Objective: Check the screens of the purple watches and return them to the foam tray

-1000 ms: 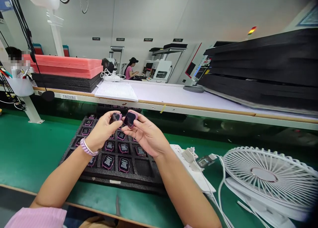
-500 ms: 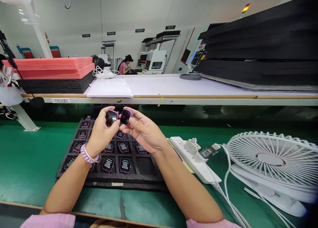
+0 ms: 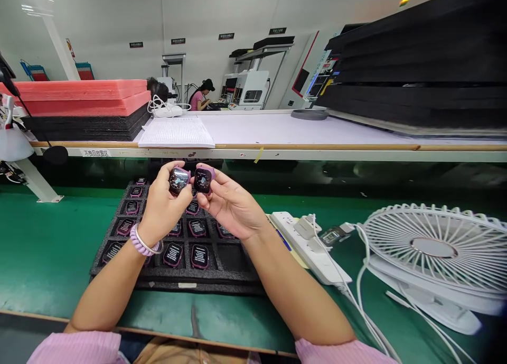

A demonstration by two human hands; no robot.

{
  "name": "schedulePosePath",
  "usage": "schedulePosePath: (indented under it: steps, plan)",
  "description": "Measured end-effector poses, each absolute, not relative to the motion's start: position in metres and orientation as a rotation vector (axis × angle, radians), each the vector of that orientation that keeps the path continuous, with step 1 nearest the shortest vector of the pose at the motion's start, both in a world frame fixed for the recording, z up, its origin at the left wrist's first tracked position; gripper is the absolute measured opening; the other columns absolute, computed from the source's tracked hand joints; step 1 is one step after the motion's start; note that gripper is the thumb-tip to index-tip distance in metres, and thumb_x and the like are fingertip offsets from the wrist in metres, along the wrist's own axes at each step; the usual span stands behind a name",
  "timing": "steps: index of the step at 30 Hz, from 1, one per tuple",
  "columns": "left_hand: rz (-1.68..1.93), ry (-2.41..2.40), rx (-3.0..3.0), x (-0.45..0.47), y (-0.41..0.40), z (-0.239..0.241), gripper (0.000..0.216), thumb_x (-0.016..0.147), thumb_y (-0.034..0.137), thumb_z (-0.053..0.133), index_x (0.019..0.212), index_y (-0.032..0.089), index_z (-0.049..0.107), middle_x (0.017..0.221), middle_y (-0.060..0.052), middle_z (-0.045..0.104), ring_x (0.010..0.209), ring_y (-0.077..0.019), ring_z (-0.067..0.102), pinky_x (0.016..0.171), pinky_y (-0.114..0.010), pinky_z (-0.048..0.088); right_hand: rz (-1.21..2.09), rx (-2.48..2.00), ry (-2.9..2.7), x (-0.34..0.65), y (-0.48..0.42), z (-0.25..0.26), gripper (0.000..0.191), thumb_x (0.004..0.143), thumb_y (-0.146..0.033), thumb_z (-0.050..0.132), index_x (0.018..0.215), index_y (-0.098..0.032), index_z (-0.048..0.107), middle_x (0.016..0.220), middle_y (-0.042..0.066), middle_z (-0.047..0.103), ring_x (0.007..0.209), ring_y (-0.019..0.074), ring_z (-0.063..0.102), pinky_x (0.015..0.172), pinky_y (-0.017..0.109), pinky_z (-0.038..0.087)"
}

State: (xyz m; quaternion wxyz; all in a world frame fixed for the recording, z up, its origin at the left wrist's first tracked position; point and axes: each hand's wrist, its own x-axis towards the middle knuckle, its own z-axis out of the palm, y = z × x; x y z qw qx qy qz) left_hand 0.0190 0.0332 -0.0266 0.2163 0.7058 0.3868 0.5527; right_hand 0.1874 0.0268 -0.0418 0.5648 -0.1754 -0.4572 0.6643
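My left hand (image 3: pixel 164 208) is closed on a purple smartwatch without a strap (image 3: pixel 179 180), its lit screen tilted toward me. Beside it, my right hand (image 3: pixel 233 203) pinches a second purple smartwatch (image 3: pixel 203 180), whose screen is lit as well. The two watches are held side by side, close together, above a black foam tray (image 3: pixel 233 259). Several more purple watches lie in the tray's compartments, such as one smartwatch (image 3: pixel 200 255) in the front row showing white text. My forearms and hands hide part of the tray.
To the right are a white power strip (image 3: pixel 291 229) with plugs and cables, and a white fan (image 3: pixel 433 248). A shelf (image 3: pixel 253 131) runs behind the tray, bearing pink foam sheets (image 3: pixel 87 97), paper sheets (image 3: pixel 176 131) and a black stack (image 3: pixel 420 68). A co-worker (image 3: pixel 200 95) sits beyond.
Both watch screens have gone from dark to lit with a picture. My hands stay together over the tray, still holding the watches. The view has tipped slightly.
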Motion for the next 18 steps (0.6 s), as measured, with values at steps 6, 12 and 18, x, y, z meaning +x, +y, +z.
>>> schedulePosePath:
  steps: [6,12,18]
  plan:
    - [1.588,0.995,1.887,0.0218,0.0362,-0.0306,0.044,0.080,0.032,0.065,0.121,0.016,0.060,0.104,-0.006,0.070,0.082,-0.0162,0.067,0.076,-0.029,0.055,1.597,-0.328,-1.071,0.1847,0.0212,-0.0386,0.048,0.074,-0.031,0.099,0.116,-0.026,0.074,0.102,-0.001,0.069,0.069,0.0093,0.061,0.065,0.020,0.054]
    - [1.569,0.930,1.803,0.0229,0.0387,-0.0330,0.045,0.079,0.033,0.068,0.120,0.016,0.062,0.105,-0.006,0.070,0.085,-0.0156,0.067,0.077,-0.029,0.054,1.626,-0.284,-1.054,0.1845,0.0205,-0.0386,0.048,0.077,-0.029,0.098,0.118,-0.024,0.073,0.103,-0.001,0.070,0.070,0.0092,0.063,0.069,0.020,0.057]
    - [1.542,0.913,1.804,0.0218,0.0370,-0.0315,0.046,0.079,0.033,0.069,0.122,0.016,0.062,0.112,-0.007,0.069,0.096,-0.0180,0.066,0.089,-0.032,0.053,1.609,-0.250,-1.075,0.1851,0.0201,-0.0391,0.051,0.077,-0.030,0.097,0.120,-0.023,0.069,0.103,-0.001,0.070,0.071,0.0098,0.064,0.069,0.021,0.057]
